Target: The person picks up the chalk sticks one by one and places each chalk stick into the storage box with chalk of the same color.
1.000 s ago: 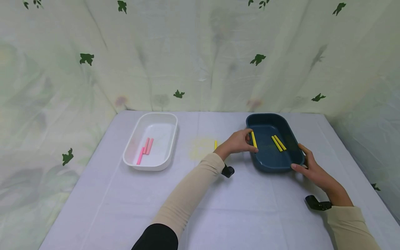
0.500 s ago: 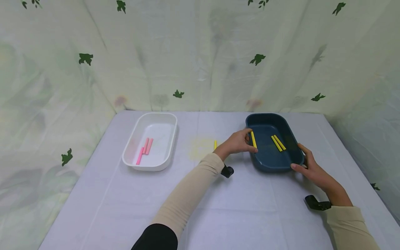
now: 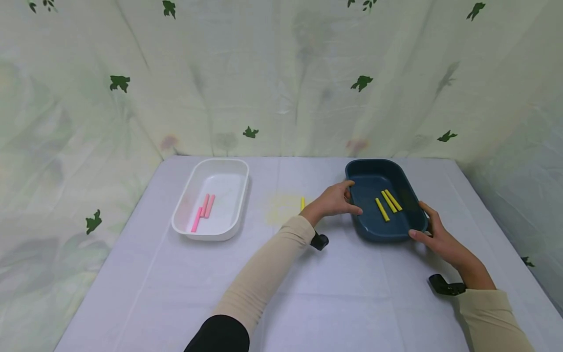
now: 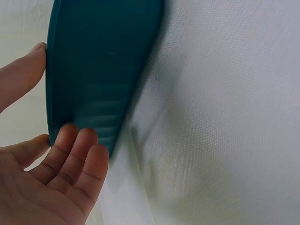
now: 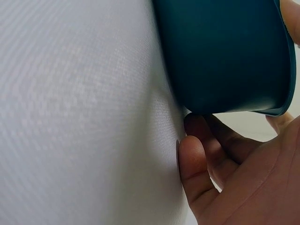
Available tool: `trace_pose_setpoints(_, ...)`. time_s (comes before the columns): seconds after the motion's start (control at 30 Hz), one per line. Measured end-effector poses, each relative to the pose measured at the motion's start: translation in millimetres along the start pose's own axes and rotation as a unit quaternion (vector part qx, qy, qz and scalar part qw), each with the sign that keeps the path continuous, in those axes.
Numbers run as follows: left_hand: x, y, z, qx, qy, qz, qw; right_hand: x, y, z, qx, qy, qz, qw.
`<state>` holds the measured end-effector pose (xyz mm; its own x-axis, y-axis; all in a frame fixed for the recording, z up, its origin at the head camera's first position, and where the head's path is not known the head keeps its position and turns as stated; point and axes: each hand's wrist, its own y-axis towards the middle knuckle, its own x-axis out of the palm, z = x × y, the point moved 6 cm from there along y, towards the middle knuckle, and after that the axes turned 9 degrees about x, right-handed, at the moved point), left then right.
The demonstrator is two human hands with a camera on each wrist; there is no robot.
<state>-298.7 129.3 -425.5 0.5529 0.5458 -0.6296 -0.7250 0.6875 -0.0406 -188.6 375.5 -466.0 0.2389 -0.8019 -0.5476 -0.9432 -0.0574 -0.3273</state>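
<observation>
Three yellow chalk-like sticks (image 3: pixel 382 210) lie on the floor of a dark blue tray (image 3: pixel 374 230). At the tray's left rim is my left hand (image 3: pixel 334 199), thumb and forefinger apart with no stick between them. In the left wrist view its fingers (image 4: pixel 96 164) rest along the tray's outer wall. My right hand (image 3: pixel 446 247) holds the tray's near right corner, thumb at the rim and the other fingers against the outside. Another yellow stick (image 3: pixel 302 203) is partly hidden behind the left wrist.
A white tray (image 3: pixel 239 215) with three pink sticks (image 3: pixel 204 208) stands on the left of the white-covered table (image 3: pixel 325 303). A pale leaf-patterned curtain (image 3: pixel 281 73) hangs behind the table and at both sides.
The yellow stick that my left thumb and forefinger pinched over the tray's left rim has been let go and now lies beside the other two. My right hand keeps its place.
</observation>
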Motion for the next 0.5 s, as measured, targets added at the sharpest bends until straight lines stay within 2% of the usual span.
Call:
trace_pose_setpoints(0.3,2.4,2.9,1.2,0.002,0.018,-0.004,0.9998,-2.1,-1.6,0.7,0.010,-0.004,0.003,1.000)
trace_pose_setpoints(0.5,-0.2,-5.3,-2.2,0.012,0.012,-0.003,0.9998,-2.1,-1.0,-0.9,0.002,-0.009,0.003,1.000)
